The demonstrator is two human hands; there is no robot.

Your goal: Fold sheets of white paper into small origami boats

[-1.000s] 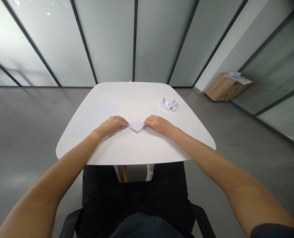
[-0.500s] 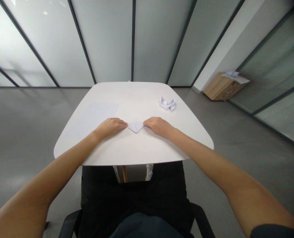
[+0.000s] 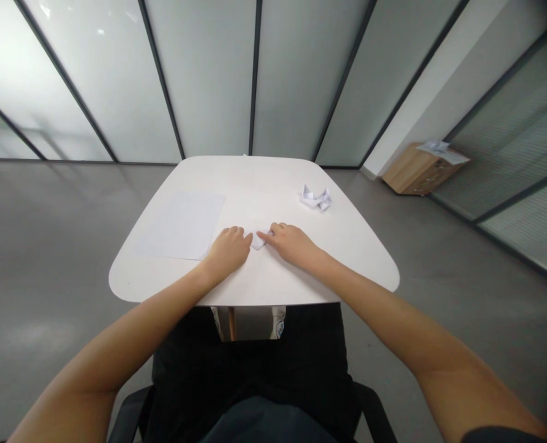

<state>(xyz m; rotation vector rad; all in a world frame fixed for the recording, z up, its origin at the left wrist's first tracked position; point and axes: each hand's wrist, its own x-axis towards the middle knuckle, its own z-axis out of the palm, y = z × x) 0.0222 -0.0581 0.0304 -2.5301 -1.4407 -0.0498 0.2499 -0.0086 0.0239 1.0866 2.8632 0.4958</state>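
A small folded piece of white paper (image 3: pixel 258 239) lies on the white table (image 3: pixel 255 283) in front of me. My left hand (image 3: pixel 229 249) rests on its left side with the fingers curled over it. From the right, my right hand (image 3: pixel 290 242) presses on the paper with its fingertips. Most of the folded paper is hidden under the two hands. Both forearms reach in from the bottom corners.
A flat white sheet (image 3: pixel 181 224) lies on the table's left half. A finished folded paper shape (image 3: pixel 316 198) sits at the far right of the table. A wooden cabinet (image 3: pixel 414 167) with papers on top stands by the right wall. Glass partitions stand behind.
Both hands have moved closer together over the folded paper, covering most of it. The triangular point that showed between them is now hidden.
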